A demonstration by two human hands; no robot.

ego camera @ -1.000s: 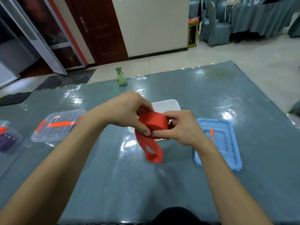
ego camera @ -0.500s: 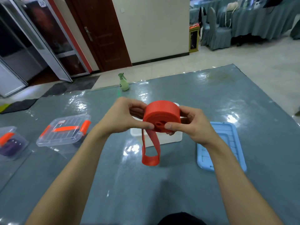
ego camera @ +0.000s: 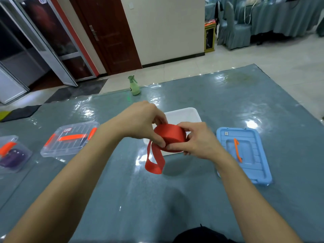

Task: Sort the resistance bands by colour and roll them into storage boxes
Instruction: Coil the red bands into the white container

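Two hands work in the head view, the only one given. The left hand [ego camera: 140, 121] and right hand [ego camera: 198, 141] hold a red band [ego camera: 171, 135] above the table [ego camera: 175, 199], just in front of the white box [ego camera: 182, 114].

Fingers: the left thumb and fingers curl round the coil's left side and pinch it. The right thumb and forefinger pinch its near edge, w/ the other fingers curled at the right side. Neither hand is spread.

Progress (judged): mid-task.
- Done, as far as shown: a purple band [ego camera: 12, 159] lies inside the end box [ego camera: 21, 146] at far left.
- Unclear: a clear box [ego camera: 70, 139] left of ctr has an orange-handled lid on, and its contents can't be told.
- Left to do: wind in the loose tail [ego camera: 154, 163], put the coil in the white box, which looks open, then prob. fit the blue lid [ego camera: 245, 155]. That lid lies flat at right, just beside the right wrist.
- No other bands are in view, so the no. remaining can't be told.

Band: a flat, wide, matte red strip, mostly wound into a thick, tight coil. The tail hangs from the coil's lower left as a doubled loop. Its end is near the table, but contact can't be told. It is likely springy (judged), so the coil may unwind if the pinch slackens.

A spray bottle [ego camera: 134, 85] stands at the table's far edge.
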